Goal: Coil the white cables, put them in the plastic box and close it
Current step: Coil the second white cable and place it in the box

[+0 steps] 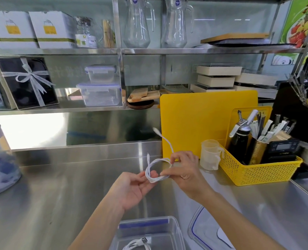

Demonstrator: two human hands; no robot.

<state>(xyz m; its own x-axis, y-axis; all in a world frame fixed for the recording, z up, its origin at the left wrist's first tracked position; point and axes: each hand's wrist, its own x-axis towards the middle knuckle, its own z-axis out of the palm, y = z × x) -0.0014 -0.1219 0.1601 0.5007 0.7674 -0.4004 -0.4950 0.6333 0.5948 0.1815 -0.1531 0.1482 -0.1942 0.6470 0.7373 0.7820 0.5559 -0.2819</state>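
I hold a white cable looped into a small coil above the steel counter. My left hand pinches the coil's left side; my right hand grips its right side, and one loose end with a plug sticks up toward the yellow board. The clear plastic box stands open at the bottom centre, below my arms, with another coiled white cable inside. Its clear lid with a blue seal lies to the box's right, partly hidden by my right forearm.
A yellow basket with utensils, a dispenser bottle and a scale stands at right, with stacked measuring cups and a yellow cutting board beside it. A large bluish container sits at left. Shelves behind carry jugs, boxes and containers.
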